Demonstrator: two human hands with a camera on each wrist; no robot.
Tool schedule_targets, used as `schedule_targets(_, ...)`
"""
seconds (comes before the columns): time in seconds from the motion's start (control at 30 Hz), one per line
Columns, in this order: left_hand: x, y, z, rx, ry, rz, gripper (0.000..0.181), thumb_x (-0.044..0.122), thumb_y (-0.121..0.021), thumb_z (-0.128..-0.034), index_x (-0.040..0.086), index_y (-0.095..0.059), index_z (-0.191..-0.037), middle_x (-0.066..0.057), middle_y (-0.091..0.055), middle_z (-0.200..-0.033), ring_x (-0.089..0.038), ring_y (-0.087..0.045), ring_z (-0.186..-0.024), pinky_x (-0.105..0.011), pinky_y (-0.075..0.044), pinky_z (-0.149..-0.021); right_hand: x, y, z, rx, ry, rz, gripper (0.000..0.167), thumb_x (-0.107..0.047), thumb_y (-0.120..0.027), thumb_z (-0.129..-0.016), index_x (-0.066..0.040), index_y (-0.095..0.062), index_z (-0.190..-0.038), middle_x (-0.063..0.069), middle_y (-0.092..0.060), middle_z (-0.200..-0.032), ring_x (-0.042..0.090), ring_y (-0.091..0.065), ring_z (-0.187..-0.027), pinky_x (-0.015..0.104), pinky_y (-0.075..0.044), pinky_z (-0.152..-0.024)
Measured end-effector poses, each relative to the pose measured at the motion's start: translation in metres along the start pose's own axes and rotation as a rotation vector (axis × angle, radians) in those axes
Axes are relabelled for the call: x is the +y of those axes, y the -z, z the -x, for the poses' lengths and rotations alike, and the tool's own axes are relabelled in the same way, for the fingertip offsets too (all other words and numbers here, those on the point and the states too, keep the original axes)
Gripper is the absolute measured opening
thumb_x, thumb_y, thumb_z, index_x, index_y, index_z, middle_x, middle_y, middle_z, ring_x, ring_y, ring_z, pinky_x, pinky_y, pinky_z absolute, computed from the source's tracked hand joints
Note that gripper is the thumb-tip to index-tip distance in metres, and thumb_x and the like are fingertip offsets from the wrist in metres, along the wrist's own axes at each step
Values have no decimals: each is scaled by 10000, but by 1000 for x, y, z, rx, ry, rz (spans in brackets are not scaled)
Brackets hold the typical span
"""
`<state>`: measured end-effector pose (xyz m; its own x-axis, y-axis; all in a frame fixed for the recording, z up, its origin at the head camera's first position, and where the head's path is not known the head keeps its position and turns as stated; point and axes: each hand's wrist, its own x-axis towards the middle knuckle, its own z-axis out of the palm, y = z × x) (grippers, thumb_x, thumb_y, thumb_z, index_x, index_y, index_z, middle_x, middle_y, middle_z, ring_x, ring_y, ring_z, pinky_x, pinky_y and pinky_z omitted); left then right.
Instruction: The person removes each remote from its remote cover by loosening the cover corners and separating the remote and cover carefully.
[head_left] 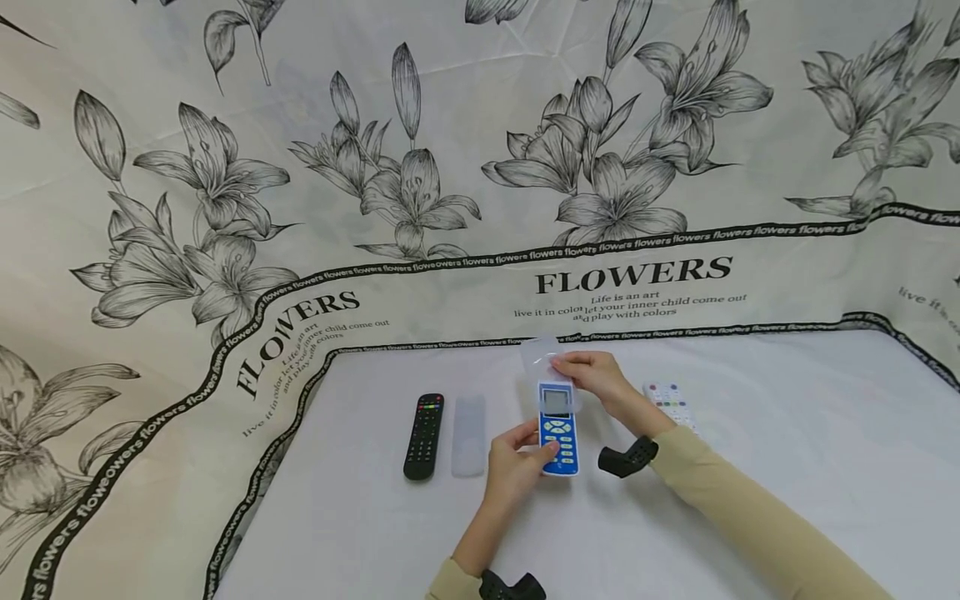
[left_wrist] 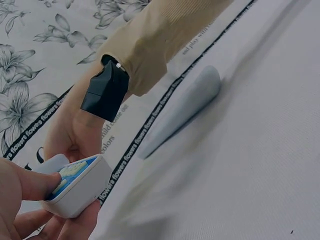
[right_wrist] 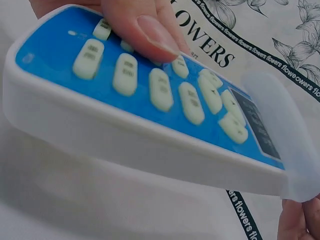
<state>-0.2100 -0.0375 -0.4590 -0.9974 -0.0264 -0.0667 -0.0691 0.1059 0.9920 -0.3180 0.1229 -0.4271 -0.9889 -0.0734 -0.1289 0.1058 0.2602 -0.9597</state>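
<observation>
A blue and white remote [head_left: 567,454] with a small screen is gripped at its lower part by my left hand [head_left: 513,467], thumb on the buttons. My right hand [head_left: 600,379] pinches a translucent sleeve [head_left: 538,354] at the remote's screen end. In the right wrist view the sleeve [right_wrist: 287,125] covers only the top end of the remote [right_wrist: 145,115], beside the screen. The left wrist view has the remote [left_wrist: 82,192] between the thumb and fingers of my left hand [left_wrist: 30,200], with my right hand [left_wrist: 75,130] beyond it.
A black remote [head_left: 423,437] lies on the white table [head_left: 352,517] at the left, beside a translucent sleeve [head_left: 468,437]. A white remote [head_left: 670,400] lies partly behind my right forearm. Flower-printed cloth [head_left: 450,300] rises behind the table.
</observation>
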Motion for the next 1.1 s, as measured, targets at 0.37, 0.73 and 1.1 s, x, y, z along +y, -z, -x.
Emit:
schedule_targets(0.37, 1, 3, 5, -9, 15, -10, 393, 119, -737, -831, 19, -650, -1201, -55, -644, -928, -70, -613, -649, -239, -552, -581, 0, -4, -1, 18, 27, -22, 437, -307, -649, -916, 22, -628, -1203, -99, -660, -932, 37, -540, -826, 183, -458, -732)
schedule_targets(0.73, -3, 8, 4, -39, 18, -5, 403, 126, -725, -845, 17, -634, -1221, -59, -643, -954, -68, -625, -676, -227, -554, -593, 2, -7, -4, 15, 18, -35, 450, -318, -632, -927, 26, -610, -1217, -89, -640, -946, 51, -529, -848, 198, -467, -726)
schedule_targets(1.1, -8, 12, 4, -51, 37, -8, 408, 129, -719, -851, 26, -627, -1234, -51, -640, -961, -74, -627, -708, -244, -565, -632, 4, -9, -4, -1, -8, -59, 495, -344, -614, -934, 14, -576, -1274, -82, -651, -978, 61, -536, -891, 212, -460, -784)
